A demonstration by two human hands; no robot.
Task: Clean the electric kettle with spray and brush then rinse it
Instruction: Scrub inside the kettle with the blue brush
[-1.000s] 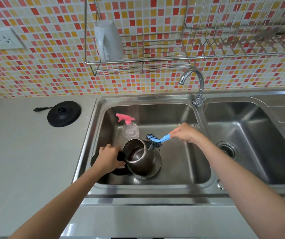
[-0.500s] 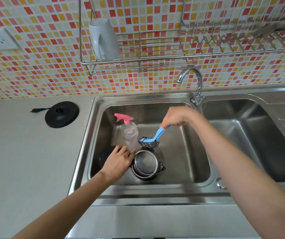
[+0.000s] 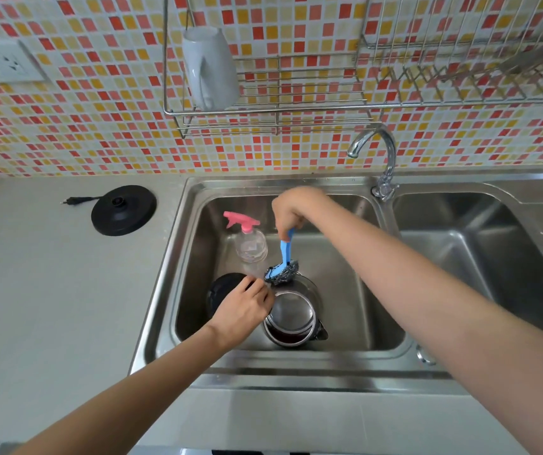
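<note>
While the right hand [image 3: 291,208] grips the brush [image 3: 282,266], the left hand [image 3: 242,308] apparently clasps the kettle [image 3: 291,315] handle.

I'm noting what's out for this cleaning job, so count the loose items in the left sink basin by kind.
Steel electric kettle: 1
Clear spray bottle with pink trigger: 1
Blue-handled steel-wool brush: 1
Round black lid: 1
Total: 4

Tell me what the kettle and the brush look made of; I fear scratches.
Kettle: polished metal, probably stainless steel, judging by its mirror-like reflections. Brush: smooth blue handle, seemingly plastic; grey, glinting tangled head, likely a steel-wire scourer.
</note>
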